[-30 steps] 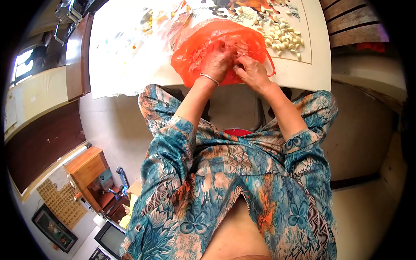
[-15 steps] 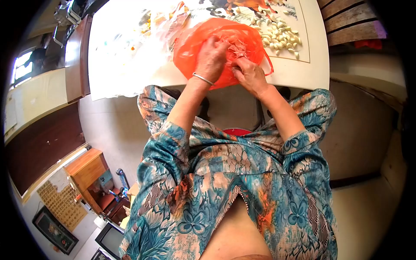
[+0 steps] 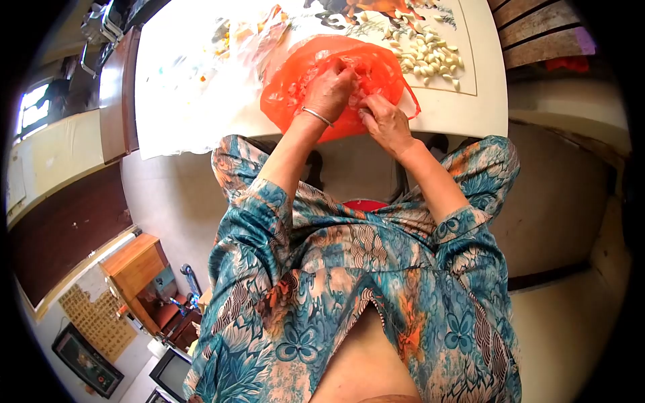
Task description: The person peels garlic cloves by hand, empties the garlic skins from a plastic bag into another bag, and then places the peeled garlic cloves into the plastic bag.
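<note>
Red bag [image 3: 281,101] lies beneath left hand [image 3: 330,92] and right hand [image 3: 388,125], their curl hiding whether either grip is apart or together.

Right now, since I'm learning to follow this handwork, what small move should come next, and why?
Probably feel through the pale scraps with the left hand for a clove: its fingers are already inside the red bag, the right hand is at the bag's near side, and pale cloves lie loose beyond. Whether either hand holds one is unclear.
</note>
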Demonstrator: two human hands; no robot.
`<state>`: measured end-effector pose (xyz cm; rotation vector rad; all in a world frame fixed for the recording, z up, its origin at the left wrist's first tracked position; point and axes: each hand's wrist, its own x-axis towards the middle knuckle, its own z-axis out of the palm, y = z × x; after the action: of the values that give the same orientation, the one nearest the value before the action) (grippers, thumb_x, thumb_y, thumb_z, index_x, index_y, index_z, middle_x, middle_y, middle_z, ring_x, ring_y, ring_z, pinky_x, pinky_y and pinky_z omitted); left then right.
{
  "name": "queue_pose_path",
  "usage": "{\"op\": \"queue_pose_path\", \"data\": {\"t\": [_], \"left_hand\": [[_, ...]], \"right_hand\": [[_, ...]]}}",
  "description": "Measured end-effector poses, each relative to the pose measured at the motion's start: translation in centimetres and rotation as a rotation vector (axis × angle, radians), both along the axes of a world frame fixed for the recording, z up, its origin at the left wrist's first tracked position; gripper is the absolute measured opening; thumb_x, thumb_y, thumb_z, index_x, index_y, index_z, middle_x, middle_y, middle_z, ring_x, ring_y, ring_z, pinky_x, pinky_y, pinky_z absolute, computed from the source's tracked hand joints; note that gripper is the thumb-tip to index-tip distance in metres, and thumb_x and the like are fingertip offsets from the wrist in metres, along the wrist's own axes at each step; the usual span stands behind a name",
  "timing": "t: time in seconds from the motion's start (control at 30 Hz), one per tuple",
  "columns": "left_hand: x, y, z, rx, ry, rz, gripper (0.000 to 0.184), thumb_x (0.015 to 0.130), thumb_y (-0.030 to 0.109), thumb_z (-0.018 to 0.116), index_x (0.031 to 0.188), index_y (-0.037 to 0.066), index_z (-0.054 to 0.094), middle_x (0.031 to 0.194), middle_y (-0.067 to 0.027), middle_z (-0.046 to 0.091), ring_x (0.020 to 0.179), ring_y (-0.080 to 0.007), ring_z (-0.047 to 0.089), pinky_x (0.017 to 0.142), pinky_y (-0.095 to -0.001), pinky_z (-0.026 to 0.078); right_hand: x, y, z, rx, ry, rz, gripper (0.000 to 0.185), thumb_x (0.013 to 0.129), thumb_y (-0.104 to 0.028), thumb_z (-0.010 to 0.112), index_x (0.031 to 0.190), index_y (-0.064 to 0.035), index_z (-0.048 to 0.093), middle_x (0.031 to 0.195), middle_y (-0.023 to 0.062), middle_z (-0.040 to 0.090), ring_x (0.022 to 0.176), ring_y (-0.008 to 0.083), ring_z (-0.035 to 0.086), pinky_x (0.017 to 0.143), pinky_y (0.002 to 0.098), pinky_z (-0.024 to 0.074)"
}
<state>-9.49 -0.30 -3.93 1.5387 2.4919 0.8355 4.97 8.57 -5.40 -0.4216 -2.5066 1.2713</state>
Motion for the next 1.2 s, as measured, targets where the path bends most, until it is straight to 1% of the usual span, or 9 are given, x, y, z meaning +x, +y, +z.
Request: {"op": "queue_pose_path", "data": {"t": [0.17,0.27,0.3,0.4,0.5,0.6,0.77,0.97,1.2], "left_hand": [[0.6,-0.1,1.0,-0.088,0.218,0.287,0.008,0.08,0.014,0.06,0.083,0.006,0.059,0.083,-0.0168,0.059,0.078,-0.0344,0.058,0.065,-0.0432,0.047],[0.4,-1.3,1.0,-0.013,0.097,0.308,0.007,0.079,0.012,0.06,0.082,0.006,0.059,0.078,-0.0186,0.059,0.075,-0.0359,0.058,0.064,-0.0436,0.047],[0.3,-1.7,0.9,0.009,0.137,0.28,0.008,0.079,0.006,0.06,0.086,0.003,0.059,0.075,-0.0145,0.061,0.069,-0.0279,0.062,0.062,-0.0381,0.05],[0.0,-2.5,0.7,0.264,-0.573,0.254,0.011,0.08,0.001,0.057,0.09,0.001,0.06,0.075,-0.0088,0.062,0.063,-0.0183,0.062,0.054,-0.031,0.051],[0.3,-2.3,1.7,0.38,-0.971,0.357,0.017,0.078,-0.006,0.054,0.094,-0.001,0.06,0.076,-0.0048,0.061,0.061,-0.0106,0.06,0.05,-0.0224,0.05],[0.2,-2.5,2.0,0.402,-1.067,0.368,0.018,0.078,-0.007,0.052,0.093,-0.001,0.06,0.076,-0.0062,0.062,0.061,-0.0125,0.061,0.051,-0.0228,0.052],[0.5,-2.6,2.4,0.391,-1.091,0.347,0.019,0.078,-0.008,0.051,0.094,-0.001,0.059,0.077,-0.0063,0.062,0.061,-0.0117,0.061,0.052,-0.0221,0.052],[1.8,-2.3,2.9,0.424,-0.966,0.278,0.016,0.079,-0.007,0.054,0.094,-0.002,0.059,0.08,-0.006,0.062,0.066,-0.0109,0.061,0.057,-0.0221,0.052],[0.8,-3.2,2.2,0.295,-0.671,0.364,0.02,0.076,-0.005,0.057,0.096,0.0,0.061,0.085,-0.0088,0.064,0.077,-0.0166,0.062,0.067,-0.0277,0.051]], "right_hand": [[0.1,0.1,-0.1,0.022,-0.014,-0.011,0.013,0.079,-0.012,0.058,0.091,-0.0062,0.056,0.089,0.0128,0.059,0.083,0.0337,0.059,0.07,0.0428,0.0482],[0.1,0.1,0.1,0.009,-0.013,-0.017,0.013,0.079,-0.013,0.058,0.091,-0.0061,0.057,0.088,0.0124,0.059,0.082,0.0331,0.059,0.07,0.0422,0.0483],[0.1,0.1,0.1,0.0,-0.009,-0.02,0.013,0.079,-0.013,0.058,0.09,-0.006,0.057,0.088,0.0123,0.059,0.082,0.0329,0.059,0.07,0.0419,0.0483],[0.1,0.1,0.1,-0.03,-0.017,-0.023,0.012,0.079,-0.013,0.058,0.089,-0.0059,0.058,0.088,0.012,0.059,0.082,0.0323,0.059,0.07,0.0414,0.0484],[0.0,0.1,0.2,-0.04,-0.021,-0.031,0.012,0.079,-0.013,0.057,0.089,-0.0061,0.058,0.089,0.0122,0.06,0.082,0.0325,0.059,0.071,0.0408,0.0487],[0.0,0.0,-0.1,-0.157,0.028,-0.06,0.012,0.079,-0.011,0.057,0.09,-0.0049,0.059,0.085,0.0115,0.061,0.078,0.0289,0.061,0.07,0.0373,0.0492],[-1.1,0.6,2.0,-0.793,0.019,-0.193,0.015,0.082,-0.011,0.058,0.092,0.0001,0.061,0.074,0.0062,0.061,0.069,0.0122,0.057,0.063,0.0258,0.0465],[-3.7,0.2,1.3,-0.586,0.058,-0.087,0.017,0.08,-0.013,0.063,0.089,0.0006,0.061,0.074,0.0038,0.062,0.063,0.0069,0.056,0.058,0.0223,0.0459],[-2.8,1.3,2.2,-0.854,0.02,-0.246,0.016,0.08,-0.012,0.061,0.088,0.0026,0.06,0.074,0.0059,0.063,0.064,0.0092,0.06,0.055,0.0216,0.0479]]}}
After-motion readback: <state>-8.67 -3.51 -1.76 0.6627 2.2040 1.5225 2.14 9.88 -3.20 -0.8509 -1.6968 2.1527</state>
